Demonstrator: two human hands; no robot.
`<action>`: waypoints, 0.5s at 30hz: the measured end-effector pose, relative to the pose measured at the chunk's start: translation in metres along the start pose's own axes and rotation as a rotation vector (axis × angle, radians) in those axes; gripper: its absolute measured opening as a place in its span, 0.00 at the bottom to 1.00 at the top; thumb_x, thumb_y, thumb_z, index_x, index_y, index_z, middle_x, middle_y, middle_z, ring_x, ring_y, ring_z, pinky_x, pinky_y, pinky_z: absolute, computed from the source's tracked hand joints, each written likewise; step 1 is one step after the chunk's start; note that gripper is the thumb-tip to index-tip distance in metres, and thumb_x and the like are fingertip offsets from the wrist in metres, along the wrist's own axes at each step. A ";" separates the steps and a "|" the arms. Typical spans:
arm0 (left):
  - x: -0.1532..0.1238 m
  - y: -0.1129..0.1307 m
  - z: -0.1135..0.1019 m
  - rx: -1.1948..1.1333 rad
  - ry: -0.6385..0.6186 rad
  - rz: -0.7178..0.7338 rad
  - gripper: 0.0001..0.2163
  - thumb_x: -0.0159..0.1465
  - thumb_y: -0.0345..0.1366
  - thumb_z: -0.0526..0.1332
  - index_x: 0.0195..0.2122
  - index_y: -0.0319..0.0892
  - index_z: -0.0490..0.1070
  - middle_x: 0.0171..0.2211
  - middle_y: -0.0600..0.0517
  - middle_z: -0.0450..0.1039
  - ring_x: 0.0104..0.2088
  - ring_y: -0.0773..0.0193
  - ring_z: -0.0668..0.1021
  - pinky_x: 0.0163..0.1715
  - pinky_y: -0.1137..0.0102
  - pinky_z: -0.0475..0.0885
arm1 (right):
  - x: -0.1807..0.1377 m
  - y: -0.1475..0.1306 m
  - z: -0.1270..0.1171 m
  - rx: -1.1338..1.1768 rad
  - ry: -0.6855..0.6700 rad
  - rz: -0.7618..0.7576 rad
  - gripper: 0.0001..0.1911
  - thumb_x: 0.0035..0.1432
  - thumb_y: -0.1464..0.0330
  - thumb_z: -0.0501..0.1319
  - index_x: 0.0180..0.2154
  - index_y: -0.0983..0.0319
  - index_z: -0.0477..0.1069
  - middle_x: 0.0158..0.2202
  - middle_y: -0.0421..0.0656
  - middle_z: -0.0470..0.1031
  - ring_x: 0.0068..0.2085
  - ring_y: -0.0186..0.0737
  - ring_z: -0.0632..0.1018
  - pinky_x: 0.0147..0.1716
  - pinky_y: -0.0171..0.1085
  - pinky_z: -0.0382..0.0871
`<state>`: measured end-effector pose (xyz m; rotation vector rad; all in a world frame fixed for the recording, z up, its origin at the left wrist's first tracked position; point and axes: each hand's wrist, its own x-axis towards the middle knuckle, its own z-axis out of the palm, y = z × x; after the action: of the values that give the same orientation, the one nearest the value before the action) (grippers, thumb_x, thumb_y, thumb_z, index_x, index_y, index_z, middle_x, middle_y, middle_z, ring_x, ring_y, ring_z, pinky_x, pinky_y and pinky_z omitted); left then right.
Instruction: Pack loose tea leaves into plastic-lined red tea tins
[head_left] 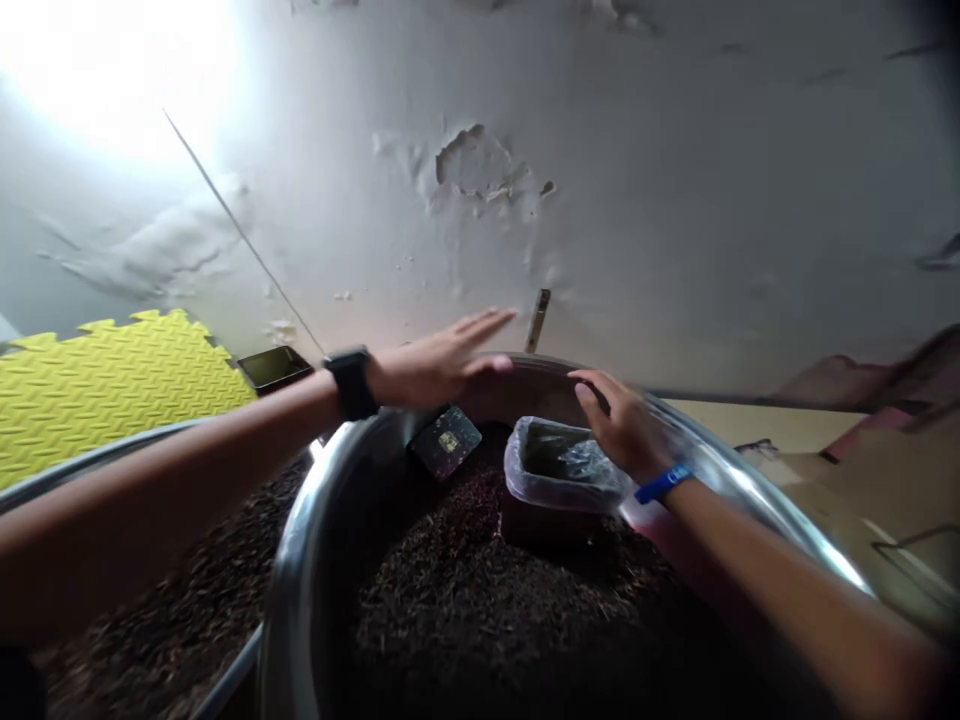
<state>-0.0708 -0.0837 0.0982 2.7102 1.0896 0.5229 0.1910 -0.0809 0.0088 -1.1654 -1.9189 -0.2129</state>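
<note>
My left hand [439, 362], with a black watch on the wrist, reaches flat with fingers stretched out over the far rim of a large metal basin [300, 540] full of dark loose tea leaves [480, 590]. My right hand [622, 425], wearing a blue wristband, hovers with fingers apart just above a small container lined with a clear plastic bag [559, 470] that stands in the leaves. A dark flat packet [446, 442] lies in the leaves below my left hand. Neither hand holds anything.
A second metal basin [97, 465] of dark leaves sits at the left. Behind it lie a yellow foam mat [112, 385] and a dark tray [274, 368]. A peeling white wall [600, 180] rises behind. Cardboard [825, 450] lies at the right.
</note>
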 end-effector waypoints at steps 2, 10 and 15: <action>-0.026 -0.020 -0.036 0.020 0.103 -0.103 0.28 0.62 0.49 0.43 0.61 0.47 0.38 0.62 0.49 0.41 0.59 0.55 0.53 0.53 0.66 0.54 | -0.002 -0.014 0.000 -0.052 0.000 -0.165 0.13 0.56 0.68 0.50 0.42 0.62 0.67 0.42 0.46 0.71 0.45 0.42 0.70 0.49 0.43 0.58; -0.195 -0.127 -0.109 0.199 0.146 -0.773 0.30 0.59 0.52 0.42 0.58 0.39 0.47 0.57 0.51 0.55 0.51 0.60 0.63 0.51 0.67 0.54 | -0.002 -0.110 0.013 0.130 -0.218 -0.613 0.14 0.48 0.75 0.57 0.40 0.61 0.67 0.34 0.44 0.72 0.37 0.40 0.71 0.41 0.42 0.64; -0.337 -0.200 -0.081 0.152 0.109 -1.127 0.40 0.49 0.58 0.54 0.55 0.31 0.55 0.54 0.41 0.60 0.52 0.48 0.62 0.52 0.60 0.53 | -0.001 -0.196 0.035 0.420 -0.604 -0.488 0.09 0.54 0.71 0.51 0.32 0.60 0.70 0.25 0.42 0.71 0.27 0.35 0.71 0.29 0.35 0.64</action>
<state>-0.4552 -0.1727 0.0295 1.6947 2.4198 0.3641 0.0158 -0.1705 0.0392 -0.4887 -2.5974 0.3126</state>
